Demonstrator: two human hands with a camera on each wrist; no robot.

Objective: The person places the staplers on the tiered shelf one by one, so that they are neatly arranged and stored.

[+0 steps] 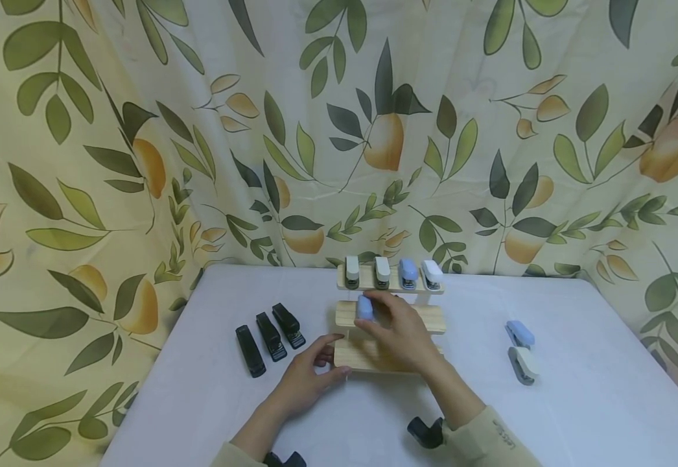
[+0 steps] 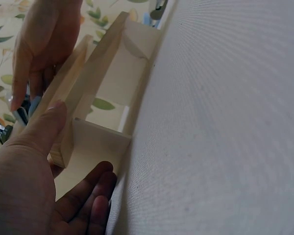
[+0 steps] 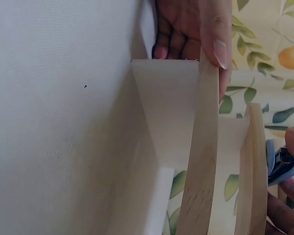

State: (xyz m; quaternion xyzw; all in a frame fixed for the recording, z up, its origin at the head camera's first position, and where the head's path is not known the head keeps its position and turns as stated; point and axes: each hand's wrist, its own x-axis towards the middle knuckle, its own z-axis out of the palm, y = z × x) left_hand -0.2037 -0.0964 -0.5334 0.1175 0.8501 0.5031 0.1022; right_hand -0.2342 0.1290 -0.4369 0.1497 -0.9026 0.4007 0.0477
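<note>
On your right sleeve [image 1: 485, 438], small dark lettering: seems to begin "Let's"; remainder too small to read. No brand legible on any stapler.

Count: ten staplers. Four on the top board of the three-tier wooden rack [image 1: 358, 355]: two grey-white staplers [image 1: 382, 272], one blue stapler [image 1: 408, 274], one white stapler [image 1: 432, 275]. Three black staplers [image 1: 270, 337] on the tabletop [image 1: 607, 389], left of the rack. Two at right, close together: a second blue stapler [image 1: 520, 333] and a pale stapler [image 1: 524, 365]. The tenth, the held blue stapler [image 1: 365, 308], is at the left part of the middle board; your right hand [image 1: 400, 327] pinches it between thumb and fingers. Base contact with the board: cannot tell.

Your left hand [image 1: 310, 379] grips the left end of the bottom board.

Wrist views only: white supports [image 3: 166, 98] beneath the boards; your left lower fingers curl below the board. Right wrist view also shows the held stapler's dark inner parts.
</note>
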